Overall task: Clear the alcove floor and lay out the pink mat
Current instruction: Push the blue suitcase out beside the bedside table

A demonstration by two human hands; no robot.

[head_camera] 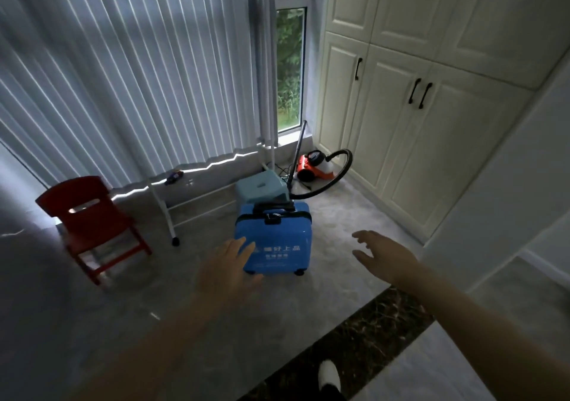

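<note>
A small blue suitcase (277, 240) with white lettering stands upright on the grey alcove floor (348, 215). Behind it sits a pale teal stool (260, 188), and further back an orange and white vacuum cleaner (313, 166) with a black hose. A red child's chair (92, 225) stands at the left. My left hand (226, 269) reaches out with fingers straight, overlapping the suitcase's lower left corner in view. My right hand (381, 254) hovers open to the right of the suitcase, holding nothing. No pink mat is in view.
Vertical blinds (123, 76) cover the window wall. A white rack leg on a castor (168, 215) stands between chair and suitcase. Cream cupboard doors (416, 123) line the right side. A dark marble strip (354, 342) crosses the floor near my foot (329, 376).
</note>
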